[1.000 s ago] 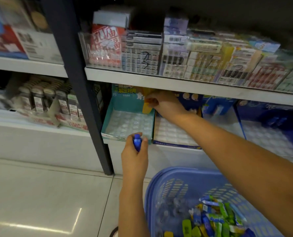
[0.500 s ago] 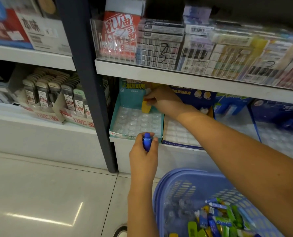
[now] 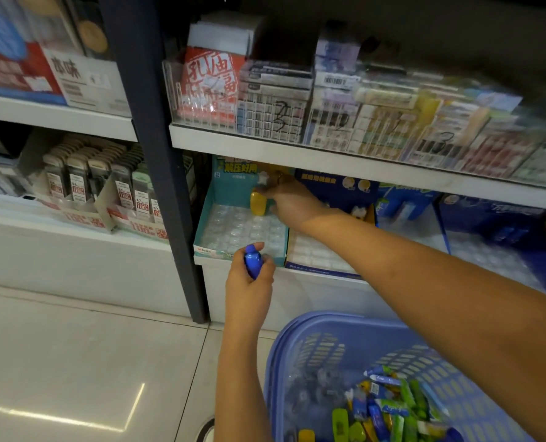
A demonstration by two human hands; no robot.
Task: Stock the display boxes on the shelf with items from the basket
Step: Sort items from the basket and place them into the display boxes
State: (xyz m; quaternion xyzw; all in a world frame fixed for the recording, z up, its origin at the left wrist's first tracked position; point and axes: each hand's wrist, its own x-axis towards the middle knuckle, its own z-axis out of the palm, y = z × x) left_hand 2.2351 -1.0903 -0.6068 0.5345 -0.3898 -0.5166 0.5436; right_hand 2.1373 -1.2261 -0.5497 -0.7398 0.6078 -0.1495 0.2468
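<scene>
Head view: right fingers (image 3: 273, 190) pinch yellow item (image 3: 258, 204) in teal box (image 3: 202, 223); left fingers (image 3: 266, 267) grip blue item (image 3: 252, 260).

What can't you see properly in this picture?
Head view only:
1. Blue item: lower part hidden inside the left hand.
2. Yellow item: right side covered by the right hand.
3. Basket: cut off by the bottom edge, partly behind the right arm.
4. Upper-shelf packets on the right: blurred, labels unreadable.

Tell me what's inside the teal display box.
The teal display box holds a clear blister tray, mostly empty, and one yellow item pinched by the right hand. That hand hides the rear right corner.
</scene>
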